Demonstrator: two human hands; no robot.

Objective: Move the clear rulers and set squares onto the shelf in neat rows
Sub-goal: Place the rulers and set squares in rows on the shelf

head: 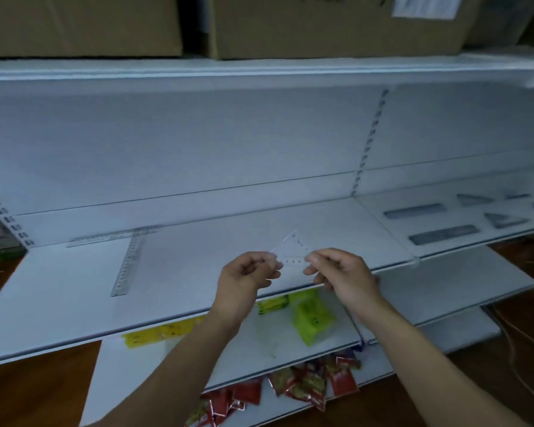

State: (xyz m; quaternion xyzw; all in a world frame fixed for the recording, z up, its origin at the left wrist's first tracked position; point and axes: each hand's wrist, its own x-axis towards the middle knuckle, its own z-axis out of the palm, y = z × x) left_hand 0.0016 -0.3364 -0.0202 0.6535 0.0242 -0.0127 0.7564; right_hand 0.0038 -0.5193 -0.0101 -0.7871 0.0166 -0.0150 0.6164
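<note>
Left hand (244, 272) and right hand (342, 272) each pinch a corner of one clear set square (292, 249), held just over the white shelf (198, 257). Two clear rulers (128, 263) already lie at its left. The neighbouring section's rulers and set squares (413, 209) probably remain to move.

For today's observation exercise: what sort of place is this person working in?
Probably a shop or its stockroom: white slotted retail shelving, cardboard boxes stored on top, and snack packets lower down.
</note>
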